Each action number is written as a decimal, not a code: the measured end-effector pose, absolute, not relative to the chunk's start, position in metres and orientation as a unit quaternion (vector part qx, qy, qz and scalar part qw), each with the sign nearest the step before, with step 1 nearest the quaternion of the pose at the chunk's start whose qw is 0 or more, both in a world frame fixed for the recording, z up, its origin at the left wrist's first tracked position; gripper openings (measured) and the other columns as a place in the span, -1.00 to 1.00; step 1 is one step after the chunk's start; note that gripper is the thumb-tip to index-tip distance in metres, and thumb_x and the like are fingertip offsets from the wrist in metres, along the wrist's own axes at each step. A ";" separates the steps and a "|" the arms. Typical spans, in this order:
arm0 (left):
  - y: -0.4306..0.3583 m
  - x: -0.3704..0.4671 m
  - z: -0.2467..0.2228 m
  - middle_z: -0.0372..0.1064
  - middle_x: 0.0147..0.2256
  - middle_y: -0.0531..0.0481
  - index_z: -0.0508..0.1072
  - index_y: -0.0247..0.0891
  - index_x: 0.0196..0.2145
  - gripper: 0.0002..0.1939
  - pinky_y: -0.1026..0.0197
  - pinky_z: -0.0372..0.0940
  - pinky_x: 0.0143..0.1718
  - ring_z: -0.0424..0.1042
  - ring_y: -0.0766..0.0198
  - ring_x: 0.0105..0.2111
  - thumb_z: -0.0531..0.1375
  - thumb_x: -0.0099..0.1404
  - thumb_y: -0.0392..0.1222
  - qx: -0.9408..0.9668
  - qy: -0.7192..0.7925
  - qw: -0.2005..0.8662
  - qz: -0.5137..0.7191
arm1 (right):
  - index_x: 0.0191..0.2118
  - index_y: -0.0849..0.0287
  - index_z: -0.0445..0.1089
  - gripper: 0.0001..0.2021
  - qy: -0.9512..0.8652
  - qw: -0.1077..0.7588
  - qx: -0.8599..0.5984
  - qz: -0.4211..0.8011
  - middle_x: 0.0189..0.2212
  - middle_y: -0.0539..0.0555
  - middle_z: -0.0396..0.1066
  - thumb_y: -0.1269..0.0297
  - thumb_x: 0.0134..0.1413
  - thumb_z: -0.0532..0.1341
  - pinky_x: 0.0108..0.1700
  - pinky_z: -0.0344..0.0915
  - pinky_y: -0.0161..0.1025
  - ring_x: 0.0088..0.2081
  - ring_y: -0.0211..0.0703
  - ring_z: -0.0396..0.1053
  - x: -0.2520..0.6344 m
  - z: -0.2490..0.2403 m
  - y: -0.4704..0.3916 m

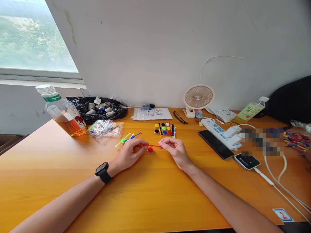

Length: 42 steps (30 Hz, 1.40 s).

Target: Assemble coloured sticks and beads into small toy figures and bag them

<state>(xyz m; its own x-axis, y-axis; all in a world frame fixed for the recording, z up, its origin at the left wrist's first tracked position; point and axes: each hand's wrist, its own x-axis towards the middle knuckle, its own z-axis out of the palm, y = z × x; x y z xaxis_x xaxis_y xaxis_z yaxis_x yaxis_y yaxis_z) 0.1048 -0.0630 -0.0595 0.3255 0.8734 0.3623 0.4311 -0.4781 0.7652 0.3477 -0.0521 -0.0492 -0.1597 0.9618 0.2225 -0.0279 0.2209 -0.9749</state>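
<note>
Between my two hands stretches a thin red plastic stick [154,146], pinched at each end. My left hand [132,153], with a black watch on its wrist, has its thumb and fingers closed on the stick's left end. At the other end, my right hand [175,151] grips it the same way. A round red disc [150,150] lies just under the stick. Beside my left hand are a green stick with a disc [123,140] and a blue stick [133,137]. Beyond my right hand, several coloured discs [165,128] sit in rows with black, yellow, blue and white sticks.
A large tea bottle [70,119] and a clear plastic bag [106,128] stand at left, before a black bag [97,108] of scraps. Toward the right are a small fan [199,97], a phone [215,144], a power strip [220,134] and loose cables.
</note>
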 end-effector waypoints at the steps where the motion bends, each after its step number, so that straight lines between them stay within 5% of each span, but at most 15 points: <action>1: -0.063 0.106 -0.058 0.64 -0.15 -0.08 0.60 -0.19 -0.10 -0.74 0.12 0.46 -0.11 0.60 0.15 -0.16 0.18 0.52 -0.01 0.764 0.427 0.274 0.399 | -0.38 0.14 0.59 -0.70 -0.583 0.506 -0.397 0.497 -0.27 0.11 0.62 0.02 0.00 0.53 -0.06 0.52 -0.11 -0.21 -0.05 0.56 0.347 -0.051 -0.052; 5: -0.066 0.107 -0.051 0.62 -0.25 -0.03 0.62 -0.18 -0.21 -0.75 0.18 0.39 -0.24 0.54 0.20 -0.27 0.21 0.51 -0.02 0.768 0.429 0.267 0.393 | -0.31 0.15 0.59 -0.65 -0.579 0.488 -0.405 0.512 -0.24 0.11 0.62 0.04 -0.13 0.59 -0.01 0.52 -0.10 -0.19 -0.05 0.57 0.345 -0.058 -0.049; 11: -0.067 0.107 -0.050 0.56 -0.31 -0.04 0.68 -0.13 -0.15 -0.68 0.18 0.31 -0.32 0.47 0.20 -0.31 0.18 0.54 0.04 0.792 0.425 0.263 0.350 | -0.32 0.16 0.55 -0.67 -0.593 0.472 -0.418 0.501 -0.35 0.07 0.58 0.02 -0.01 0.54 -0.15 0.50 -0.19 -0.30 -0.13 0.53 0.345 -0.065 -0.047; 19: -0.067 0.107 -0.058 0.59 -0.16 -0.05 0.55 -0.16 0.05 -0.74 0.16 0.39 -0.21 0.53 0.19 -0.21 0.22 0.50 -0.06 0.771 0.448 0.247 0.380 | -0.29 0.17 0.55 -0.70 -0.593 0.421 -0.426 0.538 -0.39 0.05 0.55 0.03 0.05 0.48 -0.38 0.37 -0.28 -0.38 -0.18 0.45 0.345 -0.063 -0.048; 24: -0.067 0.108 -0.057 0.61 -0.21 -0.03 0.62 -0.14 -0.13 -0.86 0.10 0.39 -0.13 0.53 0.14 -0.19 0.24 0.47 -0.17 0.803 0.437 0.209 0.347 | -0.31 0.19 0.55 -0.77 -0.649 0.401 -0.418 0.493 -0.37 0.06 0.57 0.10 0.11 0.41 -0.22 0.39 -0.23 -0.32 -0.15 0.47 0.347 -0.065 -0.045; 31: -0.066 0.109 -0.059 0.59 -0.22 -0.02 0.63 -0.13 -0.14 -0.86 0.10 0.39 -0.13 0.53 0.16 -0.21 0.25 0.44 -0.26 0.819 0.425 0.175 0.344 | -0.29 0.22 0.62 -0.80 -0.707 0.339 -0.465 0.410 -0.44 0.06 0.54 0.19 0.19 0.31 -0.39 0.17 -0.27 -0.45 -0.22 0.30 0.348 -0.063 -0.046; 42: -0.067 0.110 -0.060 0.61 -0.23 -0.02 0.62 -0.15 -0.16 -0.87 0.06 0.40 -0.12 0.53 0.14 -0.21 0.24 0.46 -0.24 0.824 0.428 0.157 0.337 | -0.26 0.16 0.64 -0.83 -0.756 0.348 -0.454 0.319 -0.40 0.06 0.54 0.28 0.29 0.28 -0.41 0.15 -0.26 -0.47 -0.22 0.28 0.346 -0.061 -0.054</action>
